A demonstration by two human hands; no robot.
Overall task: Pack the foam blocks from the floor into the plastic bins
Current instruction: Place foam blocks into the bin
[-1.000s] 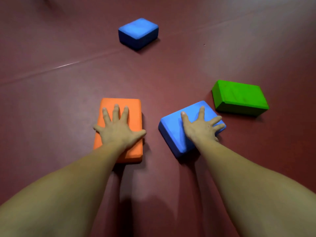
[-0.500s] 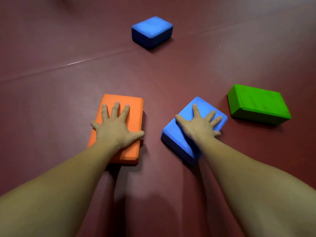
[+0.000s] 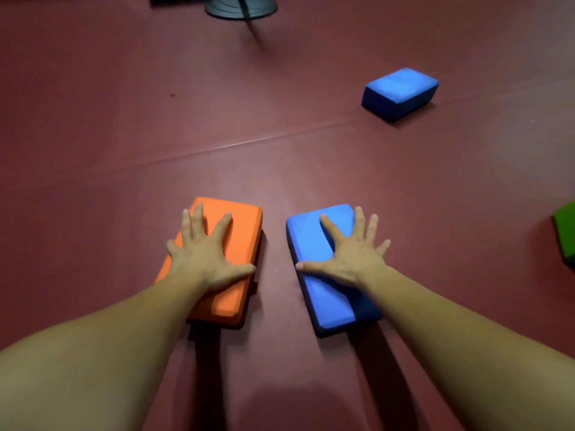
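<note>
1. Lower centre: pressing left hand (image 3: 205,259) flat on orange block (image 3: 245,225), fingers spread wide and straight, thumb out toward the block's right edge, gripping nothing.
2. Just right of it: pressing right hand (image 3: 351,259) flat on near blue block (image 3: 311,237), fingers fanned straight, outer ones reaching past the block's right side, thumb pointing left across the top, gripping nothing.
3. Lying flat on the red floor (image 3: 109,150), side by side and apart, with a strip of floor between orange and near blue.
4. Upper right: sitting alone, far blue block (image 3: 399,91), well apart from both hands.
5. Right edge: peeking in, green block (image 3: 567,234), mostly cut off.
6. Top centre: showing a dark round base (image 3: 241,7), cut off by the frame.
</note>
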